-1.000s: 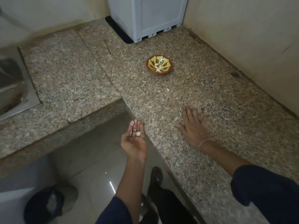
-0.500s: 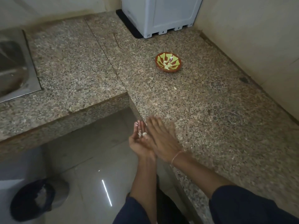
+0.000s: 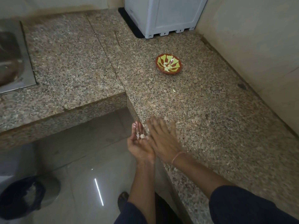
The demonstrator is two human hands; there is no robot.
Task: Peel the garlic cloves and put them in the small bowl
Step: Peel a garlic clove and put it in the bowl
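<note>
Granite worktop (image 3: 210, 118) first: right hand (image 3: 163, 141), fingers straight and flat, at its front edge. Left hand (image 3: 140, 146) is cupped palm-up just off it, carrying pale garlic scraps (image 3: 142, 136). Small bowl (image 3: 157, 62) near the back corner holds peeled garlic cloves (image 3: 167, 67), so peeling looks done. One stray bit (image 3: 174, 90) remains.

Speckled brown granite countertop (image 3: 72, 62) under right hand (image 3: 163, 141); steel sink (image 3: 11, 62) far left of left hand (image 3: 140, 146); grey plastic appliance (image 3: 169, 13) ahead; beige wall (image 3: 258, 38) right; glossy grey tiled floor (image 3: 77, 159) below, dark bin (image 3: 22, 198) lower left.
</note>
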